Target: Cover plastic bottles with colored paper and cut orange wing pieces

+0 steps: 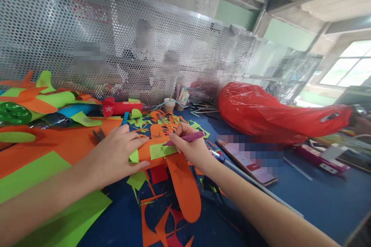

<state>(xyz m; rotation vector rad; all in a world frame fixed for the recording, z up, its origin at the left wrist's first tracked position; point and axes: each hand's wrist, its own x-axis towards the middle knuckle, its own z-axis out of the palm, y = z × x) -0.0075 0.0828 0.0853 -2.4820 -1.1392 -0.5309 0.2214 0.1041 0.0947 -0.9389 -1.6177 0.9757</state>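
Note:
An orange paper model airplane point(184, 189) lies in front of me, one rounded wing reaching toward me. On its body is a light green paper strip point(155, 151). My left hand point(123, 148) grips the airplane's left end, thumb below and fingers above. A purple marker point(193, 136) is pinched in my right hand point(191, 148), its tip at the green strip. Dark scissor blades point(99, 135) show just behind my left wrist; their handles are hidden.
Orange and green paper sheets point(52, 166) spread at left, with finished bottle airplanes point(43, 98) behind. Scraps point(150, 224) litter the blue table. A phone point(246, 162), a red plastic bag point(261, 112) and a pen cup point(169, 105) stand beyond. A perforated metal screen point(185, 42) closes the back.

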